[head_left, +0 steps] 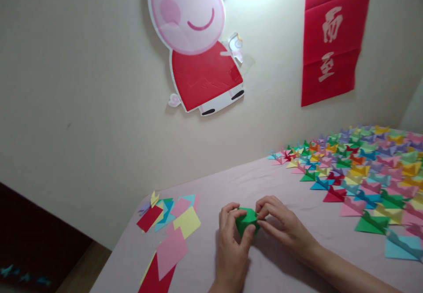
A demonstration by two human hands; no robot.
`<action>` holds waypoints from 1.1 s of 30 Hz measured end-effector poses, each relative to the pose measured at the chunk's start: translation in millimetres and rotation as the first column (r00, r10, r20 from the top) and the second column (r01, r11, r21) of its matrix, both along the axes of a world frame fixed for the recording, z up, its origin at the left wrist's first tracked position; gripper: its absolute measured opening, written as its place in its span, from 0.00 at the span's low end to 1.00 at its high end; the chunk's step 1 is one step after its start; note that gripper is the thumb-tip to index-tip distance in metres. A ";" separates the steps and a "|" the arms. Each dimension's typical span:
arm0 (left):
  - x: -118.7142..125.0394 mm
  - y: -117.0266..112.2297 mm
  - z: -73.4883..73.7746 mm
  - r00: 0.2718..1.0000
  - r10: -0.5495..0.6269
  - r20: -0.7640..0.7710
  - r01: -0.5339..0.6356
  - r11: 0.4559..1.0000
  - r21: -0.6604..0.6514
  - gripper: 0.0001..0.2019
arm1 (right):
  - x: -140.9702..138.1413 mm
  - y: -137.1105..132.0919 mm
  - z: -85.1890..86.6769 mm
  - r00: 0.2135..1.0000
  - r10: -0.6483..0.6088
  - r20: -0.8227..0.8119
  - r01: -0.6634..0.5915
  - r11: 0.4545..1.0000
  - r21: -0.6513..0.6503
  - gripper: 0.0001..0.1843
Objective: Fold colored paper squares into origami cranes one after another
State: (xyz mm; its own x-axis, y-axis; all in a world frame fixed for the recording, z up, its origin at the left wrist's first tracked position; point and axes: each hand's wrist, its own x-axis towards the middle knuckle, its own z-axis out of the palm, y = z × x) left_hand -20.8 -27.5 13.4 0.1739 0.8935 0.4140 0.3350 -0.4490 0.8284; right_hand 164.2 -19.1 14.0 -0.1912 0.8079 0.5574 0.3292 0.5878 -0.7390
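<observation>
A small folded piece of green paper (246,220) is held just above the pink tablecloth (231,183). My left hand (231,249) comes up from the bottom edge and pinches the paper's left and lower side between thumb and fingers. My right hand (280,222) reaches in from the lower right and pinches the paper's right corner with its fingertips. Both hands are closed on the same piece. Part of the paper is hidden behind my fingers.
Loose flat coloured paper squares (172,227) lie to the left near the table's edge. Several folded paper shapes (363,174) in many colours cover the right side in rows. A cartoon pig cut-out (198,42) and a red banner (333,37) hang on the wall behind.
</observation>
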 end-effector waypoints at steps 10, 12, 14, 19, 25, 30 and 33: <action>5.5 -1.7 -4.8 0.963 -0.142 0.231 0.179 0.973 -0.147 0.09 | -0.9 -0.1 -4.4 1.000 -0.011 0.018 0.010 0.999 0.038 0.05; 5.2 -2.5 -3.6 0.966 -0.142 0.214 0.176 0.973 -0.148 0.08 | -1.1 0.0 -3.4 1.000 0.021 0.014 -0.021 0.999 0.037 0.04; 4.5 -3.4 -3.0 0.972 -0.137 0.190 0.166 0.976 -0.144 0.08 | -1.5 0.0 -2.1 0.998 0.060 0.005 -0.060 0.998 0.027 0.05; 2.7 -4.5 -0.8 0.990 -0.081 0.118 0.095 0.989 -0.117 0.07 | -2.9 -1.2 -2.8 0.996 0.080 -0.038 -0.080 0.997 -0.015 0.06; 3.3 -4.1 4.9 0.996 -0.040 0.083 0.047 0.996 -0.081 0.07 | -4.3 -1.6 -4.6 0.996 0.045 -0.076 -0.057 0.985 -0.164 0.02; 1.8 -2.6 0.6 0.999 -0.005 0.052 0.007 0.999 -0.035 0.06 | -5.1 0.4 -5.6 0.996 0.054 -0.076 -0.065 0.987 -0.145 0.06; 0.3 -2.5 -3.1 0.996 0.079 0.047 -0.080 0.997 0.015 0.06 | -3.2 1.1 -5.4 0.998 -0.012 -0.065 0.006 0.996 -0.094 0.08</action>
State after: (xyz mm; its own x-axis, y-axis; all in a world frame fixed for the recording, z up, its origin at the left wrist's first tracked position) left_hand -20.5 -30.0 10.3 0.0826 0.8967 0.4348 0.3318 -0.4361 0.8365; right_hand 161.0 -18.0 8.6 -0.1493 0.8585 0.4906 0.2835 0.5125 -0.8106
